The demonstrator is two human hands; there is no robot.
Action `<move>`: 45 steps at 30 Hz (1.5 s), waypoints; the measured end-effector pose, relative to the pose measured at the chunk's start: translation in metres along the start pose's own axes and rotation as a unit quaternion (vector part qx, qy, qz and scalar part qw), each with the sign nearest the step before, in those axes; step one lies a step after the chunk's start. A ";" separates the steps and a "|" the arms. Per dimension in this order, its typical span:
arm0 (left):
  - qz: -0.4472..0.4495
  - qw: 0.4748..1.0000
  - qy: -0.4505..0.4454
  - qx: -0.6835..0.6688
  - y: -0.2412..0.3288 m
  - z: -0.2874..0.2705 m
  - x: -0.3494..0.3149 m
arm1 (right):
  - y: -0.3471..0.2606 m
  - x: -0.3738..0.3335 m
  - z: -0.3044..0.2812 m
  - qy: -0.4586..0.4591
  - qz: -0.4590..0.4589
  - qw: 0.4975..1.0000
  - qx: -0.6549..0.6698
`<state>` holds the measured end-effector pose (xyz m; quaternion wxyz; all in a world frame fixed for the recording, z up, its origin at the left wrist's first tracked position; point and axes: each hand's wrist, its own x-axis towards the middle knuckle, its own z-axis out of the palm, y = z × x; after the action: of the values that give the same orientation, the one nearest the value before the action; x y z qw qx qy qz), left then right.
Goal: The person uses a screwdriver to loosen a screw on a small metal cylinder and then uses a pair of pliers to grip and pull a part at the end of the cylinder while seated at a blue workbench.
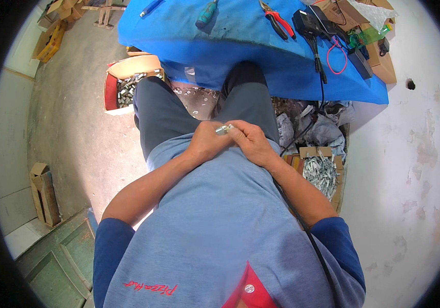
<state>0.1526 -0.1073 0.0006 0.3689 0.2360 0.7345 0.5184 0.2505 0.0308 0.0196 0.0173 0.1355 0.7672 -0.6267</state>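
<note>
My left hand [207,141] and my right hand [253,142] meet in front of my lap. Between them is a small silver metal cylinder [222,130] with a yellowish, brass-like end toward the right. The fingers of my left hand are curled around its silver part. My right thumb and fingers are closed at the yellowish end. Whatever else lies inside the right fingers is hidden, and the piece is too small to name more exactly.
Ahead is a blue-covered table [220,51] with a teal-handled screwdriver [207,14], red-handled pliers [277,20] and black adapters [307,23]. An open carton [111,92] of metal cylinders stands left. Another box [315,151], right, holds silvery strips. A black cable [302,220] crosses my right side.
</note>
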 end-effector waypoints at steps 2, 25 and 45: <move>-0.002 1.000 -0.009 0.016 0.007 -0.002 0.003 | -0.001 0.000 0.002 0.028 -0.004 1.000 0.006; 0.064 0.965 -0.037 -0.250 0.040 0.015 0.012 | -0.038 -0.006 -0.016 0.061 0.045 0.834 0.546; 0.079 0.985 -0.045 -0.146 0.035 0.018 0.007 | 0.103 -0.207 -0.268 0.639 0.080 0.439 -0.626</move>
<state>0.1614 -0.0795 0.0281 0.3904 0.2602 0.6124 0.6364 0.5119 0.2698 0.0190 -0.3479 0.5103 0.7297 0.2935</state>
